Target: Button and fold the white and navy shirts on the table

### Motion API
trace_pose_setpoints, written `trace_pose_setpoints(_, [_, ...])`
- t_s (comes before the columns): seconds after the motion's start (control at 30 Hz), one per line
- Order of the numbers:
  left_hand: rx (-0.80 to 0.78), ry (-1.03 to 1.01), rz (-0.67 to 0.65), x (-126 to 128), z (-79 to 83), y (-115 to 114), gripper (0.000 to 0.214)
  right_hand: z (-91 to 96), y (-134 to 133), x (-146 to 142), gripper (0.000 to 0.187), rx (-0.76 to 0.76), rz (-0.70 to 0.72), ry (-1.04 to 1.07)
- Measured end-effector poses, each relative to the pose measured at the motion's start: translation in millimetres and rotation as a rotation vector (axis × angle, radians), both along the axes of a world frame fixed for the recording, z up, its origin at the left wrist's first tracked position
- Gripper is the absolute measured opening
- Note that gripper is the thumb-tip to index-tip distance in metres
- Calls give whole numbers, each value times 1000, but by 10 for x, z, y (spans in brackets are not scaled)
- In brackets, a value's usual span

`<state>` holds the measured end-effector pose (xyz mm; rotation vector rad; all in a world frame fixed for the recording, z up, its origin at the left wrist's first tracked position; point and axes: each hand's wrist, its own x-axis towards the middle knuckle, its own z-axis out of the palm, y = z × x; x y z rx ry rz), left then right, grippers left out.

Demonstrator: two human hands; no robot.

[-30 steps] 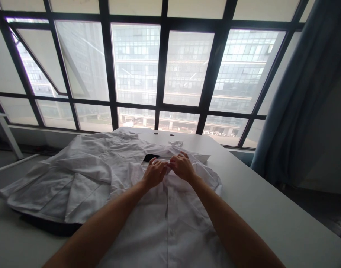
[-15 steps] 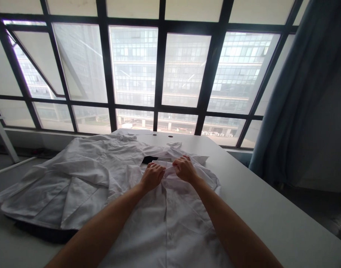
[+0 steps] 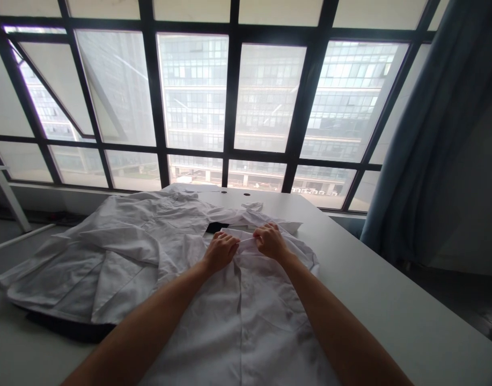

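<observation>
A white button-front shirt (image 3: 246,316) lies spread on the table, with its placket running toward me and a loose sleeve to the left. My left hand (image 3: 220,252) and my right hand (image 3: 271,241) both pinch the white shirt collar (image 3: 246,244), one on each side of its middle. The collar stretches in a narrow band between them. Under the shirt's far edge, close to my left hand, a dark cloth (image 3: 217,228) shows. The rest of it is hidden.
The white table (image 3: 370,273) runs toward a tall dark-framed window (image 3: 229,96) with buildings beyond. A blue-grey curtain (image 3: 415,139) hangs at the right. More dark fabric (image 3: 68,326) sticks out below the shirt's left side. A table's white leg (image 3: 10,195) stands far left.
My hands have drawn apart, mostly my right hand moving right, and the collar now stretches between them. The camera view has shifted slightly.
</observation>
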<state>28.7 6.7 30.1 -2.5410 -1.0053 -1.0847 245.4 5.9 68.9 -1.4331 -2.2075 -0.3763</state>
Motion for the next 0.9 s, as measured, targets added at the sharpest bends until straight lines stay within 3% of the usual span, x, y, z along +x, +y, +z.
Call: trace_pose_setpoints(0.9, [-5, 30, 12, -23, -18, 13, 16, 8, -19, -6, 22, -4, 22, -40])
